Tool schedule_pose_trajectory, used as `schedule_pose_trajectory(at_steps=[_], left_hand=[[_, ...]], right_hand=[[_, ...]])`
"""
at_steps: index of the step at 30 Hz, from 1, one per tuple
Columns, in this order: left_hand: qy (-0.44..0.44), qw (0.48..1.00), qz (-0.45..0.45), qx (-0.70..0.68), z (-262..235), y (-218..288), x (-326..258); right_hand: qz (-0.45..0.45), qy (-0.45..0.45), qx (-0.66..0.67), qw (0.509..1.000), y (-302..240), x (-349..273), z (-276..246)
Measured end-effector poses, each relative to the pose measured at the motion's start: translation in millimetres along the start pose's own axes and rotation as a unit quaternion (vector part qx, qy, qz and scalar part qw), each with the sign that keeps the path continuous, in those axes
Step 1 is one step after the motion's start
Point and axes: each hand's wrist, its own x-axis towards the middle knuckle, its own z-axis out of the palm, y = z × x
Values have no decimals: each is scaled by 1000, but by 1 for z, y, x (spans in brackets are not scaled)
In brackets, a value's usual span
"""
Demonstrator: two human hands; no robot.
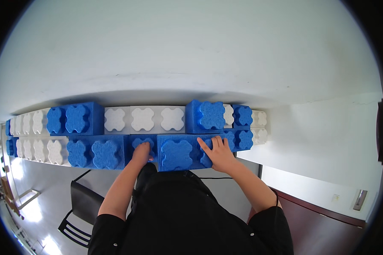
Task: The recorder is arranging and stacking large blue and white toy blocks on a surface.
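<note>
A long double row of large blue and white building blocks with clover-shaped studs stands before me. My left hand (142, 154) is curled over a lower blue block (137, 139) in a gap of the near row. Its fingertips point down and are partly hidden, so what they grip cannot be made out. My right hand (219, 154) lies with fingers and thumb spread over the right stud of a blue two-stud block (177, 154). That block sits higher than the lower blue one, directly to its right. Part of the stud shows beneath my right hand.
A white wall (191, 51) rises right behind the blocks. White blocks (142, 119) and a raised blue block (211, 115) form the far row. A black chair (84, 199) stands at the lower left, and a dark red cabinet (306, 221) at the lower right.
</note>
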Motion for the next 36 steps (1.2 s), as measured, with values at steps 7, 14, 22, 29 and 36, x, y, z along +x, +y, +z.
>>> schedule_pose_trajectory(at_steps=[7, 14, 22, 29, 36], left_hand=[[2, 1000, 2, 2, 0, -2, -1], [-1, 1000, -2, -2, 3, -2, 0], [19, 1000, -5, -10, 18, -14, 2], [0, 1000, -7, 12, 16, -10, 5], [-13, 1000, -26, 10, 6, 1, 2]], right_hand=[[-12, 14, 19, 1000, 5, -2, 3], [-20, 19, 53, 998, 10, -3, 4], [43, -41, -16, 998, -31, 8, -34], [-39, -33, 38, 998, -107, 68, -27], [-45, 30, 65, 996, -103, 74, -7]])
